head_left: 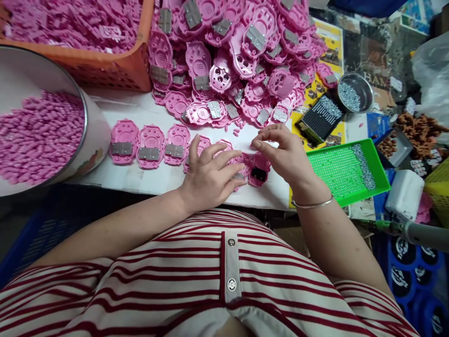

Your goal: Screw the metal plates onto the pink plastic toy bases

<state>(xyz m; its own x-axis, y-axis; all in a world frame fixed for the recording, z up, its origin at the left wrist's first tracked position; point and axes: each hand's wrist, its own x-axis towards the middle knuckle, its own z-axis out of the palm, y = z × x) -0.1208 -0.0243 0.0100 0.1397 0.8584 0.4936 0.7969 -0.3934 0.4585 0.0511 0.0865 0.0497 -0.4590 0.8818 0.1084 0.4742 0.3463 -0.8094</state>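
In the middle of the frame, a little below centre, lay the pink shell point(258, 172) with a dark square opening, on the white table point(140, 175). It was the right end of a row of pink shells point(150, 149) that went to the left, each with a grey metal plate on it. My left hand point(210, 175) rested flat over the row beside that shell, the fingers point(224, 159) stretched and a little apart, the tips touching the shell's left side; they were not clamped on anything. My right hand point(286, 152) hung just above the shell, with a thin bracelet point(312, 204) at the wrist. Its thumb and first fingers were brought together at the tips, but I could not tell if some small part was pinched between them.

Above the hands, in the upper middle, a big heap of the same pink shells point(238, 51) was piled. In the upper left stood an orange basket point(115, 70) with pink pieces, and at the left edge a round metal bowl point(89, 135) full of small pink buttons. To the right of my right hand lay a green tray point(345, 171) with many small screws, and above it a dark tray point(317, 119) and a small metal dish point(355, 92), also with screws.
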